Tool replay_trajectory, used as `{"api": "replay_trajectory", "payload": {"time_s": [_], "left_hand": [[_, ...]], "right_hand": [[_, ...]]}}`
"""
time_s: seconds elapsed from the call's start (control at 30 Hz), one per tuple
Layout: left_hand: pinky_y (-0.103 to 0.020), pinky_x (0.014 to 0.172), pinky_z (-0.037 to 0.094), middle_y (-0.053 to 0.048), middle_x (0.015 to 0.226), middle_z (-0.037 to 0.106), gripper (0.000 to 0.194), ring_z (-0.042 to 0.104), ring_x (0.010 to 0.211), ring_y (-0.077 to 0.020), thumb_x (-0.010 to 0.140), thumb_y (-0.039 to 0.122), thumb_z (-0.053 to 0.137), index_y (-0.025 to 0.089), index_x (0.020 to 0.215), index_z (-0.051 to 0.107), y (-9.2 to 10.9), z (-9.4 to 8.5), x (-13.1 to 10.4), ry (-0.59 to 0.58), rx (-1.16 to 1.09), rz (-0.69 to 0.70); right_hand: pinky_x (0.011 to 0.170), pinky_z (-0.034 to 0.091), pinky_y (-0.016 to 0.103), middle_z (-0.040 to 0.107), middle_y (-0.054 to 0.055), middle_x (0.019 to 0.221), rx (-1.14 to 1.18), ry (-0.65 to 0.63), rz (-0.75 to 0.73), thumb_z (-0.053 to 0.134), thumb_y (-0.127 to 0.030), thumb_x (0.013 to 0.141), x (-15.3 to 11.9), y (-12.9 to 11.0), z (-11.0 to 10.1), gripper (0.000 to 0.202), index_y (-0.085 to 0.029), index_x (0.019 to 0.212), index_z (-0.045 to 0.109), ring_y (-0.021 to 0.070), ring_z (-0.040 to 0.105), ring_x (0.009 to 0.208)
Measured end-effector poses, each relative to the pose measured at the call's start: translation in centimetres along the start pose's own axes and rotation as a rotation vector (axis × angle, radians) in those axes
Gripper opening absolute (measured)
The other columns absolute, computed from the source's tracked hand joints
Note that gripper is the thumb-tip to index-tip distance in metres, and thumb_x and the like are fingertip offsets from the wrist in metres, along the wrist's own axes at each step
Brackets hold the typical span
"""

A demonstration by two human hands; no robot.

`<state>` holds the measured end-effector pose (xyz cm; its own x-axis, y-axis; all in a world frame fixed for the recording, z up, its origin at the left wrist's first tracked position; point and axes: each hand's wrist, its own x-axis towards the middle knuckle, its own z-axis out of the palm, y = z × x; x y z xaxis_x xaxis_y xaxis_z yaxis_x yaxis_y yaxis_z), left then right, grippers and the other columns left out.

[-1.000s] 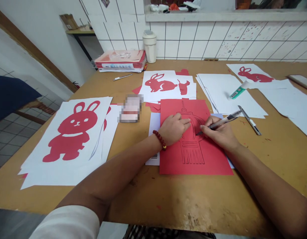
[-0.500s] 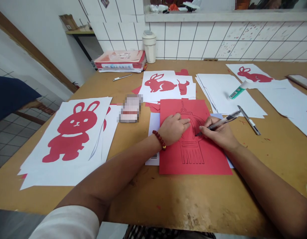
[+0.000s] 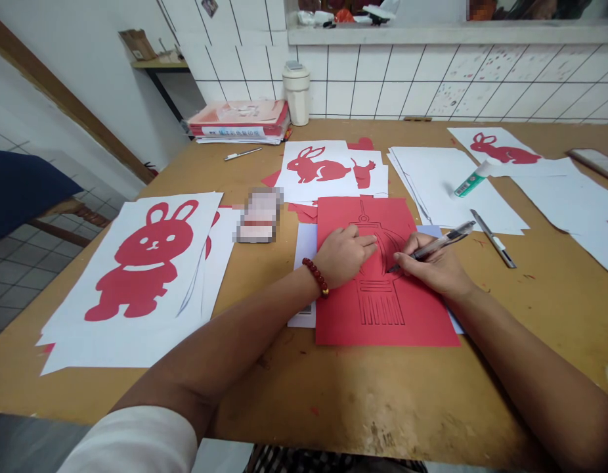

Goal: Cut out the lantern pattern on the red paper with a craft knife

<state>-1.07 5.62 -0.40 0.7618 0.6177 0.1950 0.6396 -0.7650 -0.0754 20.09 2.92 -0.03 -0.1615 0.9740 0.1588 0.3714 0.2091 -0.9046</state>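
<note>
A sheet of red paper lies before me, carrying a dark line drawing of a lantern with a fringe at the bottom. My left hand rests flat on the sheet's left half, fingers extended, covering part of the drawing. My right hand grips a pen, its tip touching the red paper beside the lantern's curved lines. Under the red sheet a white and pale blue sheet sticks out at the sides.
White sheets with a red rabbit lie at left, another rabbit sheet behind. A blurred-out object sits between. To the right are a glue stick, a utility knife and white paper. A white cup stands at the back.
The pen tip and right hand have shifted very slightly along the lantern's line. My left hand and the red paper keep their place.
</note>
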Motion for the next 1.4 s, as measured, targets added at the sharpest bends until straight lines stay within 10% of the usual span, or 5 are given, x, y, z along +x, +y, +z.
{"api": "replay_trajectory", "payload": {"time_s": [0.73, 1.03, 1.4], "left_hand": [[-0.035, 0.074, 0.041, -0.003, 0.13, 0.068, 0.033, 0.054, 0.097, -0.0229, 0.1, 0.012, 0.045, 0.021, 0.119, 0.07, 0.0, 0.1, 0.0, -0.005, 0.008, -0.007], [-0.035, 0.072, 0.041, -0.004, 0.128, 0.069, 0.035, 0.053, 0.095, -0.0227, 0.097, 0.008, 0.046, 0.02, 0.119, 0.07, 0.1, 0.0, 0.0, -0.018, 0.012, -0.011], [-0.035, 0.072, 0.044, -0.006, 0.129, 0.068, 0.034, 0.055, 0.1, -0.0243, 0.095, 0.008, 0.049, 0.019, 0.119, 0.07, 0.9, -0.1, 0.0, -0.03, -0.028, -0.083]], "right_hand": [[0.046, 0.035, 0.026, 0.057, -0.001, 0.052, 0.072, -0.09, -0.006, 0.085, -0.047, 0.069, -0.1, -0.3, 0.0, 0.04, -0.021, 0.059, 0.055, 0.011, 0.046, 0.047], [0.042, 0.024, 0.026, 0.053, -0.003, 0.053, 0.526, 0.384, -0.006, 0.085, -0.042, 0.07, 1.8, 1.2, -0.8, 0.034, -0.025, 0.069, 0.056, 0.0123, 0.045, 0.047], [0.049, 0.036, 0.028, 0.062, 0.001, 0.065, 0.436, 0.282, -0.003, 0.077, -0.031, 0.077, 2.2, -1.6, -1.0, 0.015, -0.023, 0.08, 0.065, 0.0134, 0.053, 0.057]]}}
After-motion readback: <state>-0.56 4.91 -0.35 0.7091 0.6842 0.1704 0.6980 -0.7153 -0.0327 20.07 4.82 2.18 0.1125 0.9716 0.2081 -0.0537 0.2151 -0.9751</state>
